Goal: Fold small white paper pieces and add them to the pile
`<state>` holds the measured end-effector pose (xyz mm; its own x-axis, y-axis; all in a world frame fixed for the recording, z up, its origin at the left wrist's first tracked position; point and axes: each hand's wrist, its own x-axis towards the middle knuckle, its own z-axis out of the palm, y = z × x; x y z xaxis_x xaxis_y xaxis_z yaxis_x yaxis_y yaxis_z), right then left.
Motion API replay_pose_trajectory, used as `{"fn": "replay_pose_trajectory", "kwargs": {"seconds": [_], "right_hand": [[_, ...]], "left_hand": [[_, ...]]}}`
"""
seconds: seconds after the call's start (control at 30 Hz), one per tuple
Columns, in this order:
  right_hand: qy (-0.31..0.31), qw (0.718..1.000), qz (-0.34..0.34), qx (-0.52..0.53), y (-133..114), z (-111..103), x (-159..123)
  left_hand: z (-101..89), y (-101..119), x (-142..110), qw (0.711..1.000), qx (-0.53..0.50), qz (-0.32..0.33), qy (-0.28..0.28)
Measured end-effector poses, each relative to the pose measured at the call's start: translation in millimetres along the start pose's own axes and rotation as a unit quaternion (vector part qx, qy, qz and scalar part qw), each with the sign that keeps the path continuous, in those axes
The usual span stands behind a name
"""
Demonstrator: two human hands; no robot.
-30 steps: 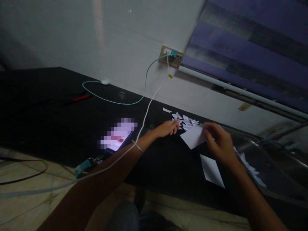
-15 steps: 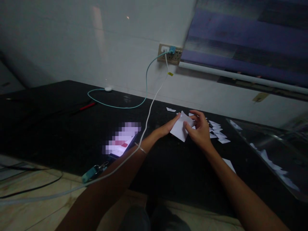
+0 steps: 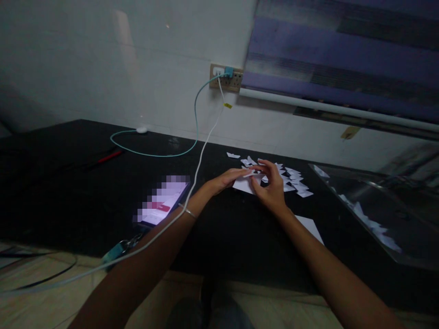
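Note:
Between my two hands is a sheet of white paper (image 3: pixel 245 184), its far edge bent up toward me over the black tabletop. My left hand (image 3: pixel 229 178) grips the paper at its left side, fingers together along the raised edge. My right hand (image 3: pixel 270 186) pinches the right side, thumb in front and curled fingers behind. Just beyond the hands lie several folded paper boats (image 3: pixel 297 182), partly hidden by my right hand. One more paper boat (image 3: pixel 233 155) sits apart at the back. Beside my right forearm rests a flat white paper sheet (image 3: pixel 309 227).
A lit phone (image 3: pixel 161 203) and a teal key fob (image 3: pixel 113 252) lie left of my left forearm. A white cable (image 3: pixel 198 167) crosses that arm from the wall socket (image 3: pixel 236 80). A red pen (image 3: pixel 109 156) lies left; a glass panel (image 3: pixel 387 201) stands right.
The paper has gone from held up, facing me, to lower and flatter, with its far edge bent up. Both hands have closed in around it. The whole view has shifted slightly.

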<state>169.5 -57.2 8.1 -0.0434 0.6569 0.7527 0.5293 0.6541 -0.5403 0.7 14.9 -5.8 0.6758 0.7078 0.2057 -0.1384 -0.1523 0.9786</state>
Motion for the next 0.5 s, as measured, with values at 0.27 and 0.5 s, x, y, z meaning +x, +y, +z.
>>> {"fn": "replay_pose_trajectory", "kwargs": {"seconds": [0.27,0.5], "right_hand": [[0.07,0.974,0.166,0.138,29.6,1.0,3.1],[-0.01,0.973,0.211,0.094,28.5,4.1,0.6]], "left_hand": [[-2.4,1.6,-1.4,0.989,-0.139,0.016,0.047],[-3.8,-11.0,5.1,0.994,-0.059,0.056,0.076]]}}
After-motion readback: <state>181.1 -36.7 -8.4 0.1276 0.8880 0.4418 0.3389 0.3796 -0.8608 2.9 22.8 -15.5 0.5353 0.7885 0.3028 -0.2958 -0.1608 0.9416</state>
